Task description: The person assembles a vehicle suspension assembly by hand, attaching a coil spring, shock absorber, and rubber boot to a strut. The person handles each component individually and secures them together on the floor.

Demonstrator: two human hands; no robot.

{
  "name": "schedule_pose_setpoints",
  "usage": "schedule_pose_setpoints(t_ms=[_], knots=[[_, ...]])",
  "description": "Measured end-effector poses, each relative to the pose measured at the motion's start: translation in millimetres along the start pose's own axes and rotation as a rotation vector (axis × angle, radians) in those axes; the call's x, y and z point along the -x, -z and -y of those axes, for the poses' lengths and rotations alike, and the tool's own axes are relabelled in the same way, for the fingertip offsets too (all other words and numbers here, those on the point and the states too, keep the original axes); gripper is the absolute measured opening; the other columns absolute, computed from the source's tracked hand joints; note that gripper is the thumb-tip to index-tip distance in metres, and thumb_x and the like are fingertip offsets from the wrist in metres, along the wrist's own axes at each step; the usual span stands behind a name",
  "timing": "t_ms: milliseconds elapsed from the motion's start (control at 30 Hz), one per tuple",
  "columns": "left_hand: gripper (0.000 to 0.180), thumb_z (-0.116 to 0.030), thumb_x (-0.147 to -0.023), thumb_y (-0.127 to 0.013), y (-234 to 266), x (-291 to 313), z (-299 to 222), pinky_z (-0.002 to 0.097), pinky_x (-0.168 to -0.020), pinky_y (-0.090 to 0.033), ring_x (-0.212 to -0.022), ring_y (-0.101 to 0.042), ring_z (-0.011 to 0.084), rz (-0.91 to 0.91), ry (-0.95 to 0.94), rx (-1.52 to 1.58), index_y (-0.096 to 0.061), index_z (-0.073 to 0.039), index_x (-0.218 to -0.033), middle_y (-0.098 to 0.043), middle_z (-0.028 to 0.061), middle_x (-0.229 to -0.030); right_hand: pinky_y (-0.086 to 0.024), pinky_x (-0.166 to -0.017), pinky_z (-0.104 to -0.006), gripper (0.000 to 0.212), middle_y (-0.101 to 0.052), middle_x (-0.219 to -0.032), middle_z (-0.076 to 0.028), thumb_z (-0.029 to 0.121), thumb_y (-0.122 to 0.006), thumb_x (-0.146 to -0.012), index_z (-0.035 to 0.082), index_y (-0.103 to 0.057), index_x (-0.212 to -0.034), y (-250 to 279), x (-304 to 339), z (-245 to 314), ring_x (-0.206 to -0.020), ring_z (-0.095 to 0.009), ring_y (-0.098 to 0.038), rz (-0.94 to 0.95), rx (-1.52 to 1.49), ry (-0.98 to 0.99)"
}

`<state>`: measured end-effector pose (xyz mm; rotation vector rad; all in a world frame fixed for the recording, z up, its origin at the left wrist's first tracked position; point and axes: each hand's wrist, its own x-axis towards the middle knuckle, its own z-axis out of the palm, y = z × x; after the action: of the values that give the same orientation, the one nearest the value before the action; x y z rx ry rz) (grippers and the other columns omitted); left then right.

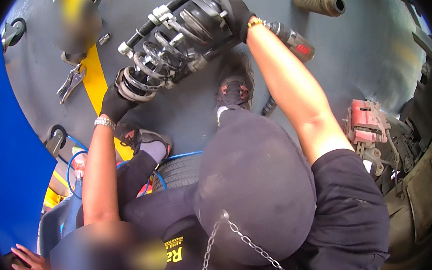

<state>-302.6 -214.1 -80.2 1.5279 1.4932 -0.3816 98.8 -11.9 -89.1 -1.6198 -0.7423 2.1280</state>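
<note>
A coil spring (156,63) sits in a spring compressor (138,37), whose dark rods and silver clamps run along both sides of it. This strut assembly lies slanted above the floor between my hands. My left hand (115,103), in a black glove, is closed round its lower left end, by the last coil. At the upper right end, my right hand (236,14), also gloved in black, grips the dark strut mount (207,7); its fingers are partly hidden behind it. A black power tool (294,41) lies beside my right wrist.
Locking pliers (72,83) and a socket (105,39) lie at the left. A ribbed tube-shaped boot (315,2) rests at the upper right. A red brake caliper (368,119) is at the right. Near my feet are a tyre (178,170) and a blue hose (76,156). Another person's hand (31,264) shows lower left.
</note>
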Motion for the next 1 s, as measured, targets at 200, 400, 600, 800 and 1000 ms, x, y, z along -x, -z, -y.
schedule_pose_setpoints(t_ms=[200,400,600,800,1000], knots=[[0.071,-0.035,-0.067,-0.091,0.9,-4.9,-12.2,0.0431,-0.096,-0.054,-0.111,-0.069,0.0353,-0.259,-0.128,0.083,-0.066,-0.011,-0.129,-0.072,0.0159,-0.121,-0.057,-0.089,-0.0342,0.052,-0.075,-0.112,-0.010,0.046,-0.044,-0.106,0.006,-0.068,-0.128,15.6,-40.2,-37.2,-0.097,-0.020,-0.072,-0.009,-0.248,0.114],[0.070,-0.038,-0.066,-0.091,3.9,-6.2,-18.0,0.0433,-0.095,-0.054,-0.110,-0.069,0.0359,-0.165,-0.032,0.069,-0.067,-0.010,-0.126,-0.073,0.0168,-0.119,-0.052,-0.098,-0.0393,0.041,-0.070,-0.122,-0.019,0.029,-0.053,-0.099,0.007,-0.060,-0.133,17.3,-28.6,-13.5,-0.112,-0.031,-0.067,-0.103,0.891,0.432],[0.075,-0.045,-0.068,-0.090,-3.4,-5.9,-6.2,0.0432,-0.098,-0.054,-0.114,-0.068,0.0363,-0.174,-0.018,-0.090,-0.065,-0.013,-0.131,-0.072,0.0157,-0.124,-0.055,-0.097,-0.0378,0.043,-0.067,-0.127,-0.013,0.025,-0.048,-0.105,0.010,-0.056,-0.145,83.0,-35.3,-12.1,-0.117,-0.025,-0.066,0.413,0.637,0.544],[0.074,-0.060,-0.070,-0.084,19.4,-10.5,-32.2,0.0444,-0.100,-0.053,-0.115,-0.068,0.0350,0.046,0.265,-0.267,-0.069,-0.014,-0.126,-0.073,0.0147,-0.124,-0.057,-0.071,-0.0300,0.049,-0.061,-0.096,-0.003,0.031,-0.057,-0.103,0.018,-0.054,-0.151,86.5,-34.5,22.4,-0.085,-0.011,-0.063,0.447,0.672,0.038],[0.067,-0.063,-0.077,-0.074,29.5,-10.5,-34.8,0.0476,-0.100,-0.051,-0.116,-0.069,0.0332,0.128,0.381,-0.435,-0.070,-0.017,-0.126,-0.072,0.0139,-0.125,-0.053,-0.061,-0.0262,0.050,-0.062,-0.101,-0.004,0.024,-0.059,-0.102,0.012,-0.051,-0.150,82.2,-49.4,11.3,-0.071,-0.008,-0.060,0.551,0.812,0.377]])
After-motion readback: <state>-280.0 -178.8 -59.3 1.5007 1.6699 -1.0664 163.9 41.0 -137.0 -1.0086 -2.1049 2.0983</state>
